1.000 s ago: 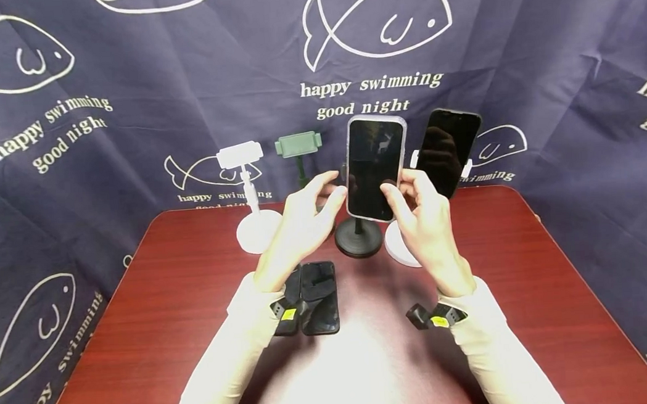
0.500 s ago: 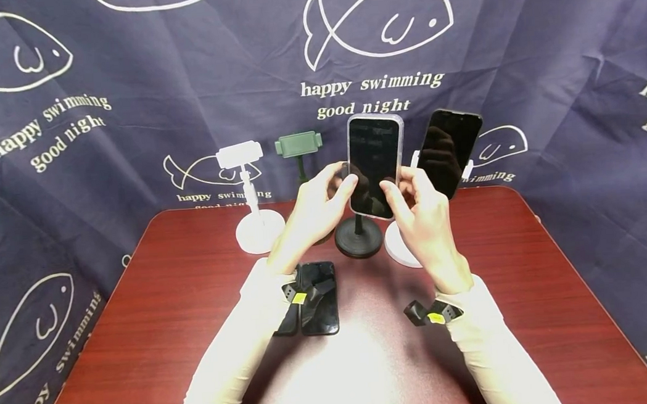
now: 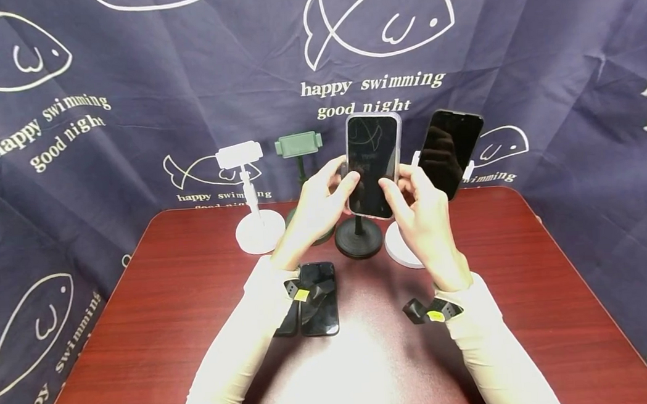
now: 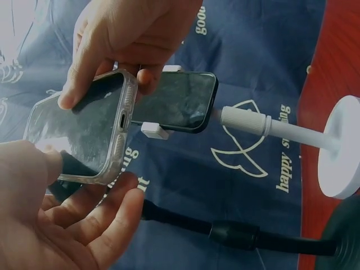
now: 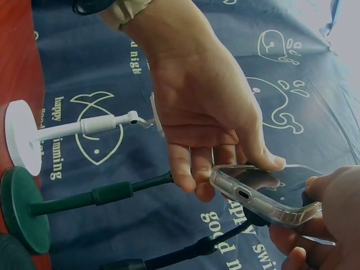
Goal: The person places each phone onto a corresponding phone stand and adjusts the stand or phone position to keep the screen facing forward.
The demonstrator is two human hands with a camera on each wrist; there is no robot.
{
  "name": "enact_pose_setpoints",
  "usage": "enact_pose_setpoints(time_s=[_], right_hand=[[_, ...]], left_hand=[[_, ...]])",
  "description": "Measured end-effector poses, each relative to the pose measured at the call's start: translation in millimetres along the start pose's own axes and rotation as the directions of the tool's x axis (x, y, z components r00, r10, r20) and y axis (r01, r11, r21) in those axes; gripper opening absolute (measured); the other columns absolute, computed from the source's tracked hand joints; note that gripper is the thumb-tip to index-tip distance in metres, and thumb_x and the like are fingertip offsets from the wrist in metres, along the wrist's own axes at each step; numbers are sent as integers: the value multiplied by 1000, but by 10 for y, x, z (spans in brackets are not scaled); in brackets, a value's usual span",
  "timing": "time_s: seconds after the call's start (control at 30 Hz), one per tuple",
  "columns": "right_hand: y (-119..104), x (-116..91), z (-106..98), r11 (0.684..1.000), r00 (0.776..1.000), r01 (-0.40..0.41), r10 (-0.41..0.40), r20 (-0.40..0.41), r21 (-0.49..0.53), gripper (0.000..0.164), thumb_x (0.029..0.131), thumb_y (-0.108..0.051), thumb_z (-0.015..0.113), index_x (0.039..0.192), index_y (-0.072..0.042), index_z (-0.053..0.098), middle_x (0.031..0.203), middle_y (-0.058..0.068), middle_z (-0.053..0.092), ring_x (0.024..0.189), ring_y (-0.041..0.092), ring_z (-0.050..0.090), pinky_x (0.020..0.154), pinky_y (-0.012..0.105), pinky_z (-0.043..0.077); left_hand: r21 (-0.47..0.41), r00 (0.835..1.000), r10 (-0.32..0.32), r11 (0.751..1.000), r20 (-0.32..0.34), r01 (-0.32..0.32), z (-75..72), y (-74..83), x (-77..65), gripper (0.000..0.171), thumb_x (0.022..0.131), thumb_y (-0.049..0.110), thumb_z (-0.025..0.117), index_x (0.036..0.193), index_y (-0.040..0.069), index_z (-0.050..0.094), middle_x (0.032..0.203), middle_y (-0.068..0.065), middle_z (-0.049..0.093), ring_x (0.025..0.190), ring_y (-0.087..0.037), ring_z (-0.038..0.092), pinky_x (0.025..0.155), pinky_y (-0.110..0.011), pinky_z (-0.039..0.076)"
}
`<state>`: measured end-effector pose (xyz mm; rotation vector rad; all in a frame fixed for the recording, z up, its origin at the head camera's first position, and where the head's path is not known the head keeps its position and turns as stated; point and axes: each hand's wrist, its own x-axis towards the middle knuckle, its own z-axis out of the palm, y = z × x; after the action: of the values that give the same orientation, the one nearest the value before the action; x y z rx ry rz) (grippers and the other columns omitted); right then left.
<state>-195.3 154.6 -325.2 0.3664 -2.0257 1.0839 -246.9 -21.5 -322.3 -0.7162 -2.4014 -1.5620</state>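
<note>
A person's left hand [image 3: 319,206] and right hand [image 3: 427,216] pinch opposite sides of a clear-cased phone [image 3: 373,149] beside a black stand [image 3: 359,242].

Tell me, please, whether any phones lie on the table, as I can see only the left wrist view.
Observer: Yes, the head view shows a dark phone lying flat on the table, close beside another that a sleeve partly hides.
Operator: Thank you; is any stand without a phone?
Observer: Yes, a green stand, left of the held phone in the head view, carries none.
Operator: Is that the only one, please?
Observer: No, the leftmost white stand carries none either.
</note>
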Motion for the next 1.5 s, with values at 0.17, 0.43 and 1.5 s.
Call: enact_pose_setpoints(time_s=[0.17, 0.43, 1.5], right_hand=[[12, 23, 10, 1000, 1000, 10, -10, -1, 6, 25, 93, -21, 65, 112, -5, 64, 61, 3, 55, 54, 6, 41, 53, 17, 31], [52, 38, 5, 999, 999, -29, 29, 18, -14, 30, 95, -24, 62, 124, -16, 65, 71, 6, 69, 59, 6, 54, 56, 13, 39], [252, 133, 85, 864, 965, -250, 184, 188, 437, 37, 82, 15, 61, 117, 2, 60, 94, -6, 70, 87, 8, 68, 75, 19, 53]], left_hand=[[-75, 999, 15, 997, -41, -18, 29, 8, 11, 43, 94, 39, 60, 134, 24, 53, 64, -5, 62, 52, -21, 58, 56, -29, 46], [-113, 997, 4, 993, -79, -13, 47, 9, 17, 36, 94, 36, 62, 126, 21, 60, 59, -5, 56, 51, -16, 52, 52, -28, 44], [-188, 996, -68, 981, -61, 56, 29, 73, -48, 27, 95, 34, 61, 121, 26, 60, 77, -8, 70, 66, -16, 71, 53, -34, 57]])
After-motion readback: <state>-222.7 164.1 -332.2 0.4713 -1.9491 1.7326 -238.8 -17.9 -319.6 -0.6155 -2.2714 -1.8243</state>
